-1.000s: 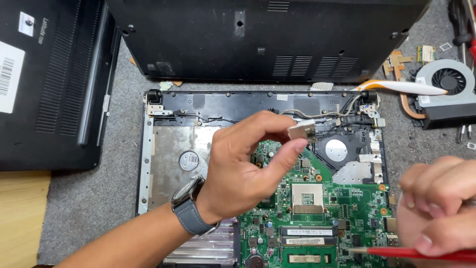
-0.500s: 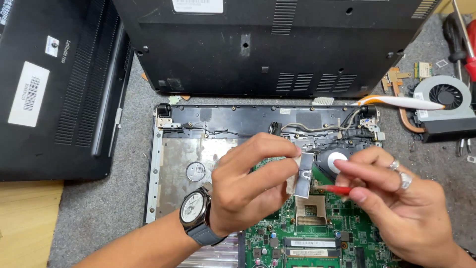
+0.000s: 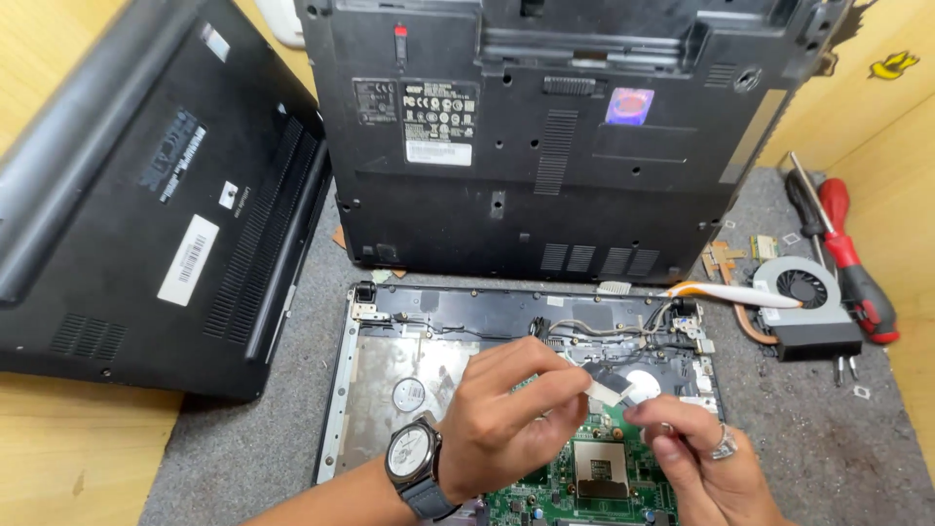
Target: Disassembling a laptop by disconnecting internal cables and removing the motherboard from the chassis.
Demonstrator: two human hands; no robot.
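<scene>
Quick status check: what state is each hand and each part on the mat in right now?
Left hand: pinching small grey flat piece.
Right hand: touching same piece.
Opened laptop chassis: cover off, green motherboard exposed.
Black laptop base: underside up.
Second black laptop: closed, underside up.
Cooling fan: removed, on mat.
Red-handled screwdriver: lying unused.

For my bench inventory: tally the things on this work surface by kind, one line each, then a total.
Closed black laptops, undersides showing: 2
Opened laptop base with green motherboard: 1
Cooling fan with copper heat pipe: 1
Red-handled screwdrivers: 1
White toothbrush: 1
Small flat part pinched in left hand, right hand beside it: 1
Total: 7
</scene>
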